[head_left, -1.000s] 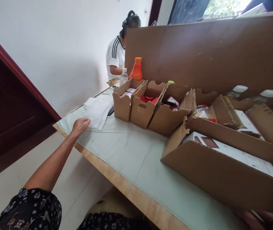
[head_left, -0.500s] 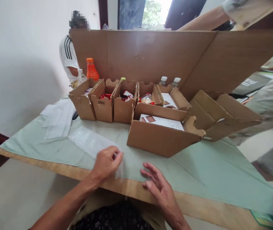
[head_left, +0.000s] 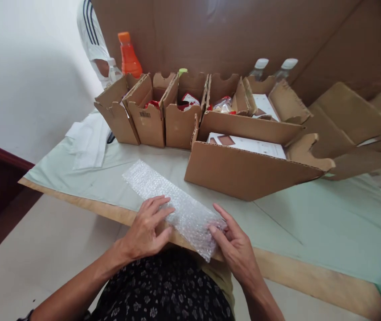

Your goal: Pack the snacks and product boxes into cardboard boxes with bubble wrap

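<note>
A strip of clear bubble wrap [head_left: 183, 203] lies slantwise across the table's front edge, its near end sticking out past the edge. My right hand [head_left: 233, 240] pinches the right end of the strip, thumb on top and the other fingers partly behind it. My left hand [head_left: 152, 225] rests against the strip's near side with its fingers apart. Just beyond the strip stands a long cardboard box [head_left: 243, 171] holding white printed cartons [head_left: 248, 145].
Several narrow cardboard bins [head_left: 148, 129] with red packets line the back. Behind them stand an orange bottle [head_left: 129, 58], clear bottles [head_left: 260, 67] and a tall cardboard panel [head_left: 190, 40]. White sheets [head_left: 92, 142] lie on the left. A person's sleeve [head_left: 92, 33] shows at upper left.
My right hand has moved from hovering over the table to gripping the strip's end. My left hand has loosened its pinch. The strip now stretches between both hands, and the view has tilted down.
</note>
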Tool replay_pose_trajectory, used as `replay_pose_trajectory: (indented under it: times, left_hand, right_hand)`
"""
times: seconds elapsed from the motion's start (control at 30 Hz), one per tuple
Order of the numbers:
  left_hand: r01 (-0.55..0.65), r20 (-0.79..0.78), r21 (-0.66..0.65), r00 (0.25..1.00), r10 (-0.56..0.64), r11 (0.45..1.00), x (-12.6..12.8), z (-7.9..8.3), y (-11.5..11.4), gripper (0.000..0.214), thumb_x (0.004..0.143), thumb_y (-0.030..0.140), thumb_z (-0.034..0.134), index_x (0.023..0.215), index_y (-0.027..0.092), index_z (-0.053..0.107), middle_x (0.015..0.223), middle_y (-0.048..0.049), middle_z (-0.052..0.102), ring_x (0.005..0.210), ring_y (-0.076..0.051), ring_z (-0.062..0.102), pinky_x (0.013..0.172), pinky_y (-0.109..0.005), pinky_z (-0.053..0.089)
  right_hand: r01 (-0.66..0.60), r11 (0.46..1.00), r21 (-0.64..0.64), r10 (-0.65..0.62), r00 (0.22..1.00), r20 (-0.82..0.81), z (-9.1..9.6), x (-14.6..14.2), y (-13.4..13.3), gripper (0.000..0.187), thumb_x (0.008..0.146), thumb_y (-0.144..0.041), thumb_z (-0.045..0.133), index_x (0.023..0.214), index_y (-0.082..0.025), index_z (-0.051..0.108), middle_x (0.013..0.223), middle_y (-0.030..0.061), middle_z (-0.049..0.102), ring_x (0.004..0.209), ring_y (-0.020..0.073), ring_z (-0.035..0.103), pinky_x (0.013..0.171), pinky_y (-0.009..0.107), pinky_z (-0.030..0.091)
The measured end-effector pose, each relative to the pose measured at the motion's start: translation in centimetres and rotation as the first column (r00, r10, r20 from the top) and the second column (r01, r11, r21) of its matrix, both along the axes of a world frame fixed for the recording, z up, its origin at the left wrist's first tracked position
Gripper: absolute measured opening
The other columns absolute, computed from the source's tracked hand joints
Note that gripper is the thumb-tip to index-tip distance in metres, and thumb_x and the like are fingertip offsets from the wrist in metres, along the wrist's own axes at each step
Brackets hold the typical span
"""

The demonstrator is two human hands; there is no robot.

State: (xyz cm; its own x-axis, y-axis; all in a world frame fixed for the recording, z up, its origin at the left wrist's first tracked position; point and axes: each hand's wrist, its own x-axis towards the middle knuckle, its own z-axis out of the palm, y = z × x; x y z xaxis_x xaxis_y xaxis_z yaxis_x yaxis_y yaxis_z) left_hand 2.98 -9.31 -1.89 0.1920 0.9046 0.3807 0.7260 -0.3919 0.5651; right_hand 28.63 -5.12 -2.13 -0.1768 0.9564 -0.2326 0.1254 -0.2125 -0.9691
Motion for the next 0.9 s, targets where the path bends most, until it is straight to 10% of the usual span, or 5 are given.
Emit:
replay_pose_trajectory:
  times: [0.23, 0.4, 0.67, 0.9]
  left_hand:
    - [0.098, -0.071, 0.041, 0.993, -0.095, 0.994, 1.9, -2.1, -5.0, 0.076, 0.083, 0.021, 0.07, 0.153, 0.017, 0.042, 0.154, -0.0216, 0.051, 0.148, -0.037, 0.044, 0.12, -0.065, 0.037]
    - [-0.245, 0.214, 0.064, 0.95, 0.226, 0.967, 2.3, -2.4, -4.5, 0.027, 0.094, 0.012, 0.059, 0.117, 0.024, 0.068, 0.099, -0.0051, 0.077, 0.097, -0.022, 0.071, 0.091, -0.041, 0.057]
    - [-0.415, 0.217, -0.345, 0.837, 0.502, 0.842, -1.1, -1.4, -2.2, 0.047, 0.089, 0.03, 0.062, 0.134, 0.014, 0.065, 0.1, -0.0076, 0.079, 0.081, -0.021, 0.073, 0.076, -0.035, 0.058]
    - [-0.423, 0.06, -0.359, 0.879, 0.473, 0.832, -2.4, -0.9, -0.6, 0.056, 0.088, 0.026, 0.062, 0.142, 0.014, 0.057, 0.075, 0.0017, 0.07, 0.067, -0.018, 0.065, 0.07, -0.032, 0.053]
  right_hand:
    - [0.072, 0.95, -0.305, -0.164, 0.944, -0.288, -0.5, -1.6, -4.3, 0.075, 0.081, -0.053, 0.082, 0.145, -0.021, 0.058, 0.076, 0.0012, 0.069, 0.061, 0.0147, 0.06, 0.059, 0.027, 0.053]
    - [-0.119, 0.992, -0.036, 0.1, 0.936, -0.338, 0.9, -2.4, -4.1, 0.065, 0.092, -0.052, 0.071, 0.15, -0.028, 0.052, 0.102, 0.0062, 0.075, 0.08, 0.0182, 0.069, 0.075, 0.032, 0.057]
    - [-0.314, 0.901, 0.298, 0.24, 0.935, 0.26, 1.3, -4.1, 4.0, 0.054, 0.09, -0.041, 0.068, 0.141, -0.026, 0.058, 0.132, 0.0129, 0.07, 0.119, 0.0282, 0.066, 0.09, 0.042, 0.055]
    - [-0.432, 0.851, 0.297, 0.265, 0.843, 0.468, -0.6, -8.4, 5.9, 0.047, 0.09, -0.031, 0.058, 0.135, -0.018, 0.062, 0.089, 0.0041, 0.073, 0.084, 0.0222, 0.067, 0.085, 0.04, 0.052]
